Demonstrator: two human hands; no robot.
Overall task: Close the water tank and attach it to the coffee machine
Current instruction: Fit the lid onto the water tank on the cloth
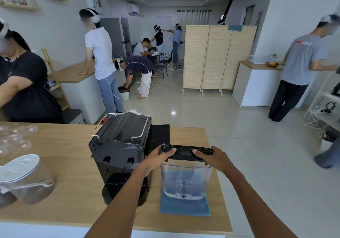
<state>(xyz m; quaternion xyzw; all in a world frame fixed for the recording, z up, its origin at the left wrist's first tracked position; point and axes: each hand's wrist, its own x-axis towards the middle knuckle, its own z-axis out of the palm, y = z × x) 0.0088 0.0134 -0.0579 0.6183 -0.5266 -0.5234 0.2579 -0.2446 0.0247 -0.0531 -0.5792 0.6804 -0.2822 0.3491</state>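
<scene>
- On the wooden counter (pixel 73 191), right of the coffee machine (pixel 121 156), the clear water tank (pixel 185 180) stands upright on a blue cloth (pixel 184 208), probably there to catch drips.
- Both hands hold the black lid (pixel 185 152) over the tank's mouth: the left hand (pixel 158 156) grips its left end, the right hand (pixel 215 157) its right end.
- Gripping both ends likely keeps the lid level for seating; whether it has clicked shut, I cannot tell.

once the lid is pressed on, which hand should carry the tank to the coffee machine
Probably the left hand: it grips the lid on the side nearest the coffee machine, left of the water tank.
</scene>
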